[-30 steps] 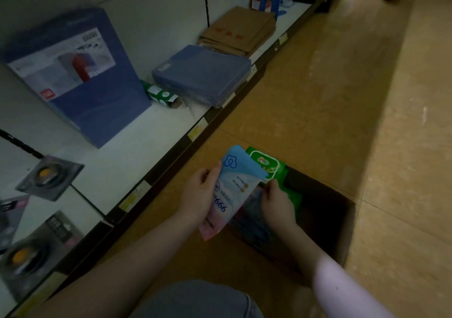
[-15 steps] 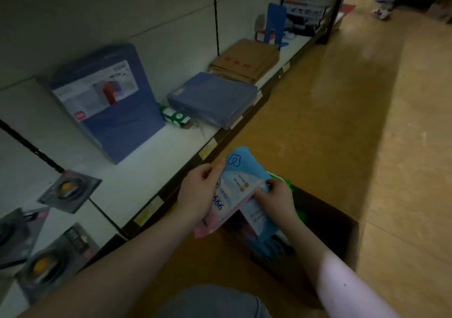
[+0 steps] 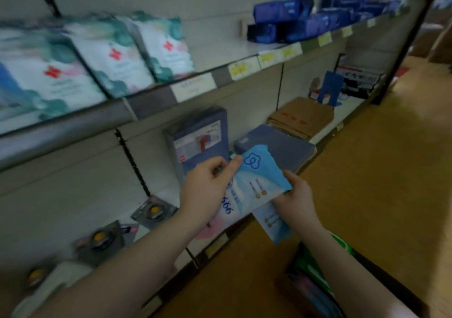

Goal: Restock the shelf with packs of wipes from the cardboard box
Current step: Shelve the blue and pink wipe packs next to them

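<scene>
While lifted clear of cardboard box (image 3: 318,286), wipes packs (image 3: 247,190) clenched between left hand (image 3: 208,190) and right hand (image 3: 297,200), fingers (image 3: 234,165) pinching edges, probably squaring the stack for the shelf (image 3: 151,102).

Shelves (image 3: 151,102) on left, cardboard box (image 3: 315,290) on floor (image 3: 379,183) lower right, wipes pack (image 3: 252,190) between.

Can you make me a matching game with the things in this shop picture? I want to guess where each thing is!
Things:
1. blue wipes pack
2. white and teal packs
3. dark blue packs
4. brown envelopes

Places:
A. upper shelf, far right end
B. lying flat on the lower shelf
C. held by the left hand and right hand
D. upper shelf, left end

Pairs: 1-C, 2-D, 3-A, 4-B
</scene>
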{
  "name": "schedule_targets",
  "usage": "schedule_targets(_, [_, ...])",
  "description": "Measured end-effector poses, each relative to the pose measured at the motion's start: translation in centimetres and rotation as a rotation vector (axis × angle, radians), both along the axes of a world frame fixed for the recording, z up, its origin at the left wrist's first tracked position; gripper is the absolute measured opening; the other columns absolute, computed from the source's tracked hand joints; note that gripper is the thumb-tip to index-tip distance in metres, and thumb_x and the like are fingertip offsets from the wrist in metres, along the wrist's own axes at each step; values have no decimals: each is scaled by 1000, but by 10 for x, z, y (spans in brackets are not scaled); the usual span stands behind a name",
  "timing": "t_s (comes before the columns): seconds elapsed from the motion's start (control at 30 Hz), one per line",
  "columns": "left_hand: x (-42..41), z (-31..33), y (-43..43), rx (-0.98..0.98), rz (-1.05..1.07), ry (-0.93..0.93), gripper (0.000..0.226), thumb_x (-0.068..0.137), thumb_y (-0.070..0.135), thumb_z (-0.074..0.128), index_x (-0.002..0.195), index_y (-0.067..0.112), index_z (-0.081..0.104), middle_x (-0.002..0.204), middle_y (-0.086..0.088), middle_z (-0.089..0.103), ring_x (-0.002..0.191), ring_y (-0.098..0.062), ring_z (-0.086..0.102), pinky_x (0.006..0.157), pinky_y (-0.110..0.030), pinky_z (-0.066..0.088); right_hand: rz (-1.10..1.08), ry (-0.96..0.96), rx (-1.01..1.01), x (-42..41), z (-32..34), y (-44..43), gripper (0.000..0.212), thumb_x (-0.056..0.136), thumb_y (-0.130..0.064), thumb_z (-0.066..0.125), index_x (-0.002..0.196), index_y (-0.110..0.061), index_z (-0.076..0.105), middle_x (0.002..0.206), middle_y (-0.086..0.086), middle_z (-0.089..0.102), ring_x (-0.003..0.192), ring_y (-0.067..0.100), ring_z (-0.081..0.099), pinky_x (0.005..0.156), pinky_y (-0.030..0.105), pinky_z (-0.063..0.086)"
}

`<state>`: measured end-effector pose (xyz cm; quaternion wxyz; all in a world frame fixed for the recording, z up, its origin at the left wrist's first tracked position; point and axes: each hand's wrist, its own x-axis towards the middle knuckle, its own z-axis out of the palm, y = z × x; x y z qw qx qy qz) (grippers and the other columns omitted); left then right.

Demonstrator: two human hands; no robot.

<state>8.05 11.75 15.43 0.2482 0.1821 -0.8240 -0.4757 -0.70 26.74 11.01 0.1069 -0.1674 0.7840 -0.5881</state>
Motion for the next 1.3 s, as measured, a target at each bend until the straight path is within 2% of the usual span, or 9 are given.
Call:
schedule_targets(0.23, [68, 40, -55, -56, 43, 98, 66, 69, 73, 51, 64, 7, 54, 62, -16, 59, 59, -26, 60, 59, -50, 48, 85, 115, -55, 53, 43, -66, 12, 85, -28, 66, 95, -23, 62, 93, -5, 70, 83, 8, 68, 69, 32, 58])
schedule_targets(0.37, [120, 85, -86, -176, 97, 157, 59, 70, 73, 49, 61, 15, 55, 57, -7, 61, 58, -23, 61, 57, -49, 48, 132, 187, -173, 97, 84, -105, 13, 85, -22, 67, 94, -15, 63, 91, 2, 71, 85, 19, 69, 77, 49, 57])
schedule_targets(0.47, [161, 114, -106, -227, 121, 212, 57, 68, 72, 52, 65, 16, 60, 62, -4, 62, 68, -25, 62, 64, -49, 49, 185, 224, -288, 133, 120, -132, 39, 73, -40, 68, 90, -5, 59, 87, 14, 68, 84, 30, 66, 78, 56, 54])
schedule_targets(0.57, [198, 140, -126, -261, 143, 250, 59, 69, 71, 53, 66, 12, 58, 59, -4, 58, 63, -24, 58, 65, -51, 47, 263, 285, -399, 162, 149, -157, 54, 63, -45, 66, 86, 3, 56, 82, 19, 65, 77, 27, 63, 70, 48, 52])
schedule_targets(0.73, [274, 176, -173, -333, 236, 307, 63, 69, 68, 55, 68, 5, 55, 65, -16, 55, 63, -32, 53, 65, -52, 46, 370, 369, -436, 212, 188, -215, 23, 60, -28, 71, 73, -17, 55, 72, 1, 65, 69, 15, 58, 62, 41, 50])
schedule_targets(0.9, [342, 198, -230, -456, 452, 276, 57, 63, 73, 49, 71, 17, 58, 59, -4, 59, 57, -16, 50, 63, -45, 46, 426, 445, -464, 253, 216, -275, 30, 59, -37, 71, 76, -17, 56, 74, 4, 66, 64, 9, 58, 62, 30, 50])
schedule_targets(0.97, [363, 206, -250, -470, 502, 256, 54, 60, 73, 49, 74, 21, 58, 59, -1, 61, 57, -15, 51, 63, -44, 47, 447, 457, -457, 264, 224, -295, 34, 61, -32, 66, 83, -8, 56, 79, 10, 66, 67, 11, 58, 64, 32, 50])
schedule_targets(1.07, [391, 213, -277, -523, 555, 217, 47, 56, 68, 49, 73, 26, 59, 60, 3, 63, 57, -13, 51, 62, -42, 48, 482, 460, -434, 279, 236, -323, 32, 52, -36, 60, 77, -17, 54, 77, 7, 64, 69, 17, 59, 66, 33, 50])
schedule_targets(1.3, [437, 224, -328, -678, 779, 70, 64, 45, 80, 52, 68, 21, 54, 66, 5, 65, 63, -19, 57, 58, -34, 44, 711, 480, -426, 286, 263, -389, 27, 79, -1, 64, 81, -23, 50, 77, -5, 61, 52, -8, 55, 56, 9, 45])
